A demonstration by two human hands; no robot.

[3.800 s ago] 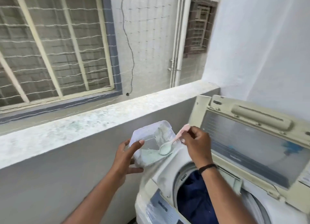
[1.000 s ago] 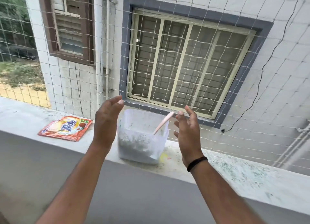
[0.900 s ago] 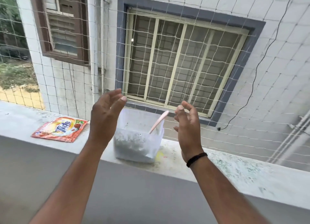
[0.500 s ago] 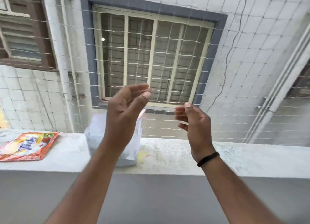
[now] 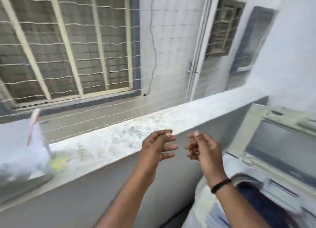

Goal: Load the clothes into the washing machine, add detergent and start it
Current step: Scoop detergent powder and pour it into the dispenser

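Both hands empty: left hand (image 5: pixel 158 148) and right hand (image 5: pixel 202 147) loosely curled. Lid (image 5: pixel 280 142) stands raised, rigid, light-looking; take its top edge.

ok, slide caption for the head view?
Both hands empty, between tub on ledge and open washer.

Both forearms raised side by side. Left hand (image 5: pixel 156 148) and right hand (image 5: pixel 204 147) face each other, palms inward, near but apart — fingers loosely curled, nothing held. Black band (image 5: pixel 221 186) on right wrist.
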